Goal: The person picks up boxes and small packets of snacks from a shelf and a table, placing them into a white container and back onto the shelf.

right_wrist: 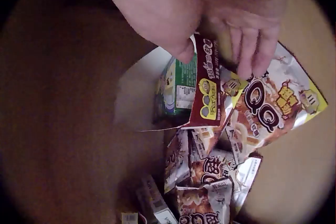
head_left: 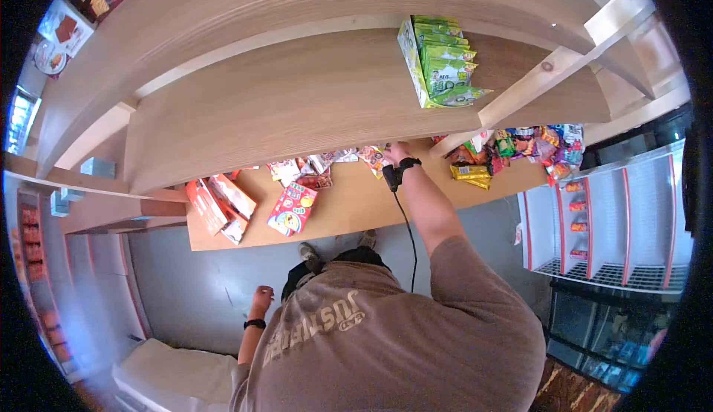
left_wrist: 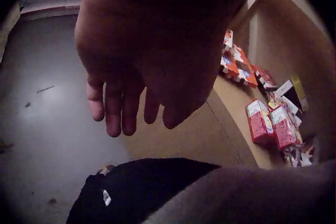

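At the shelf's lower level, the right hand [head_left: 397, 153] reaches in under the upper board. In the right wrist view this hand [right_wrist: 210, 19] grips the top of a dark red box [right_wrist: 210, 95], thumb on one side and curled fingers on the other. Those fingertips lie over a brown and white snack packet [right_wrist: 275, 98]; more such packets [right_wrist: 202, 203] lie below. Something green [right_wrist: 186, 79] shows behind the dark red panel. The left hand [head_left: 261, 300] hangs beside the body, holding nothing; in the left wrist view the same hand [left_wrist: 142, 66] has its fingers loosely extended.
Green packets in a display box [head_left: 445, 66] stand on the upper shelf [head_left: 297, 92]. Below lie orange and white boxes [head_left: 219, 204], a red box [head_left: 292, 209] and a heap of colourful packets [head_left: 535, 148]. A cable [head_left: 411, 241] hangs from the right wrist.
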Demonstrator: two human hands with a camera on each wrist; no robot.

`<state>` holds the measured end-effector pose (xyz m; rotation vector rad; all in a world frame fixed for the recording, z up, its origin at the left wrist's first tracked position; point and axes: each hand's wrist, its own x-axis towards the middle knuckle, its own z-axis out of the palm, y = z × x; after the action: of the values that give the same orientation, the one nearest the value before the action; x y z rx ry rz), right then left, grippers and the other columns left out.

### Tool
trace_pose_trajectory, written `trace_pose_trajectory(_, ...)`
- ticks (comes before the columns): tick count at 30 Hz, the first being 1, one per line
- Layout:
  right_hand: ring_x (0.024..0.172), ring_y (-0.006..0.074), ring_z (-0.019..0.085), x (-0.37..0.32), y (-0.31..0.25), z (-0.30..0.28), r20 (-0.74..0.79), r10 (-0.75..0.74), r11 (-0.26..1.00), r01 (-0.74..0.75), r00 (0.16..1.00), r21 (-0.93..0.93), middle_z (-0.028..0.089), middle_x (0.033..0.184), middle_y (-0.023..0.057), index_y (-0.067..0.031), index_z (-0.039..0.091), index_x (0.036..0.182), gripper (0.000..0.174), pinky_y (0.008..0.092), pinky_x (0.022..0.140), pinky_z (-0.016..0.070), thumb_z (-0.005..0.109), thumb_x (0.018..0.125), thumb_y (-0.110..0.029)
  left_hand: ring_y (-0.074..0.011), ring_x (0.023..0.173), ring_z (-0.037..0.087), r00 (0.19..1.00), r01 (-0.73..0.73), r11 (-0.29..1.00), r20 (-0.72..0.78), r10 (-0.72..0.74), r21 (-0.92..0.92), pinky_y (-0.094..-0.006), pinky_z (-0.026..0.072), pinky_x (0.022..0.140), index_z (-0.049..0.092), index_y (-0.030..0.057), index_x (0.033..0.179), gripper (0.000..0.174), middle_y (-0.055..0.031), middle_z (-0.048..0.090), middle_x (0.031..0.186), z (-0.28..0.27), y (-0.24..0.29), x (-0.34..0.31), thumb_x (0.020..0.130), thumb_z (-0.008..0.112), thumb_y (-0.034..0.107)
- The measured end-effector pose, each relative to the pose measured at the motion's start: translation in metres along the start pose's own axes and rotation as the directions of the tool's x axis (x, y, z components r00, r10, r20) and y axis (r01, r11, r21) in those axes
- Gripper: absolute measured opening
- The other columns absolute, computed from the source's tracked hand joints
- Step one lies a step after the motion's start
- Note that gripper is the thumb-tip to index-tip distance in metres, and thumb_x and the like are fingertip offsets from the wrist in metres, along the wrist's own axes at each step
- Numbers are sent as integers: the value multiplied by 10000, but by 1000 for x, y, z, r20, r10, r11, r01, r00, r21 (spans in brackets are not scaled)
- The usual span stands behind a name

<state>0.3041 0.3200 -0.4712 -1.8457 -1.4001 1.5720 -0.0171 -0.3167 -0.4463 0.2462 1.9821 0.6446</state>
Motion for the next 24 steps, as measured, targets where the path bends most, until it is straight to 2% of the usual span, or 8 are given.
trace_pose_trajectory(1,884,207,607,10,1,13,9,251,841,-223,968,493,600,1072,82,-91,554,1180,292,357,706,531,505,946,-259,-189,739,645,999,-32,999,-9,32,3,-314,555,615,578,3,1006,209,-127,664,855,8,-4,-14,894,607,177)
trace_pose_trajectory(2,884,207,607,15,8,20,28,257,836,-237,966,495,600,1072,82,-91,554,1180,292,357,706,531,505,946,-259,-187,743,643,1000,-28,1000,7,28,-2,-307,548,629,582,7,1011,209,-125,662,861,14,-3,-20,892,606,177)
trace_pose_trajectory(12,1001,252,593,115,41,15,-389,-240,970,209,889,-121,574,1153,108,-90,503,1245,365,405,716,533,515,936,-284,-184,716,647,999,50,952,-29,-43,302,-304,533,656,581,-10,1010,306,-115,673,846,56,53,-83,880,592,267)
trace_pose_trajectory(14,1025,260,590,133,50,6,-430,-356,928,262,829,-263,569,1169,113,-90,493,1258,380,415,718,533,517,934,-289,-189,712,645,925,-379,855,168,340,355,-316,529,658,585,-2,1015,307,-120,674,853,49,-1,-42,877,600,271)
trace_pose_trajectory(18,1071,278,585,124,112,-18,-448,-591,771,306,671,-558,559,1202,123,-90,472,1284,414,434,723,534,521,930,-299,-209,720,642,993,-114,983,15,113,142,-343,525,677,595,2,1034,306,-129,668,845,61,54,-40,871,606,260)
trace_pose_trajectory(20,1045,261,581,-16,41,-87,-527,-388,921,314,756,-229,583,1129,102,-128,500,1284,370,423,736,535,459,935,-245,-210,731,641,992,-126,963,37,121,236,-341,520,692,588,2,1057,315,-133,666,834,67,90,-36,875,606,258)
trace_pose_trajectory(22,1044,271,584,-106,-38,-103,-205,32,771,107,978,628,590,1133,109,-53,510,1255,385,439,810,512,447,901,-192,-218,748,642,983,-182,910,101,155,373,-345,515,712,577,16,1090,324,-129,665,833,72,130,-35,876,607,257)
trace_pose_trajectory(24,1043,270,583,-128,-28,-115,-161,27,743,88,987,664,580,1133,119,-15,501,1246,416,413,865,494,449,853,-143,-252,857,645,964,-255,870,181,195,422,-369,505,777,564,54,1130,344,-141,670,899,80,176,-37,875,616,279)
